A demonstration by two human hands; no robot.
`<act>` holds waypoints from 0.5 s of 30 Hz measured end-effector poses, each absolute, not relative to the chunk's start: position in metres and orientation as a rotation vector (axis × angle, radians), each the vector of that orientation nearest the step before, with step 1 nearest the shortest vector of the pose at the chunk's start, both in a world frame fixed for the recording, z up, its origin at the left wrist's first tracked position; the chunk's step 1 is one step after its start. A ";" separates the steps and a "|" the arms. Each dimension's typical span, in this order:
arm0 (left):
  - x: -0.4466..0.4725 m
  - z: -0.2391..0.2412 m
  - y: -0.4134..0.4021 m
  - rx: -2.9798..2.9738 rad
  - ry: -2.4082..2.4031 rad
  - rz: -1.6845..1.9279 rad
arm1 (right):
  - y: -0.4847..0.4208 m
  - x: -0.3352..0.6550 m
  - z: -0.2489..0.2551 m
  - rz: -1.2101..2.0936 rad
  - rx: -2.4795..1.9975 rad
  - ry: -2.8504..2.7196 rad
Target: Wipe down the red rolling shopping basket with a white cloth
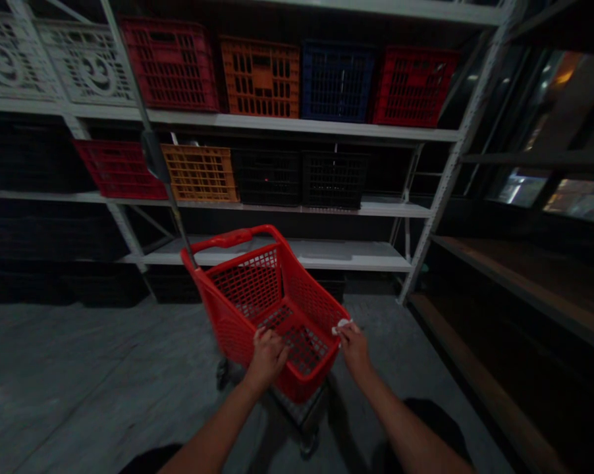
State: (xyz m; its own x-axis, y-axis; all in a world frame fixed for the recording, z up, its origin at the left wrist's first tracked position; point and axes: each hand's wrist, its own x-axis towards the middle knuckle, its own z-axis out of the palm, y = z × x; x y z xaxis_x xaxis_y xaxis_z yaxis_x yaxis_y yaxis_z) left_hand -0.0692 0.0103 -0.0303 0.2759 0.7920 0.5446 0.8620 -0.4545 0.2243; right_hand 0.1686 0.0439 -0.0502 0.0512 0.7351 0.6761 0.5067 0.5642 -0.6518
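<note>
In front of me stands a red plastic shopping cart [226, 321], its basket tilted toward my side and its handle at the far end. My left hand [268, 359] is closed over the basket's near left rim. At the opposite rim, my right hand [353, 349] pinches a small crumpled white cloth or tissue [343, 324] against the edge. The basket's grid floor shows between my hands, with nothing lying on it. A grey pole [173, 210] rises from the cart's handle corner.
A white metal shelf rack [366, 263] stands behind the cart, holding red, orange, blue, white and black crates [262, 79]. To the right is another rack with brown boards [524, 289]. Caster wheels [307, 442] touch the grey concrete floor [104, 368].
</note>
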 end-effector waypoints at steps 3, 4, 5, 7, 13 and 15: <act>-0.073 -0.027 0.012 -2.435 -1.550 -0.909 | 0.003 0.137 -0.061 0.352 -1.043 -1.654; -0.074 -0.026 0.012 -2.452 -1.540 -0.898 | -0.010 0.128 -0.064 0.390 -1.017 -1.687; -0.075 -0.024 0.012 -2.469 -1.529 -0.887 | -0.021 0.121 -0.066 0.420 -0.992 -1.714; -0.078 -0.022 0.013 -2.504 -1.506 -0.867 | -0.030 0.118 -0.068 0.447 -0.951 -1.754; -0.092 -0.024 0.021 -2.580 -1.439 -0.810 | 0.020 0.176 -0.062 0.283 -0.969 -1.728; -0.098 -0.024 0.024 -2.597 -1.419 -0.784 | 0.043 0.196 -0.059 0.225 -1.005 -1.671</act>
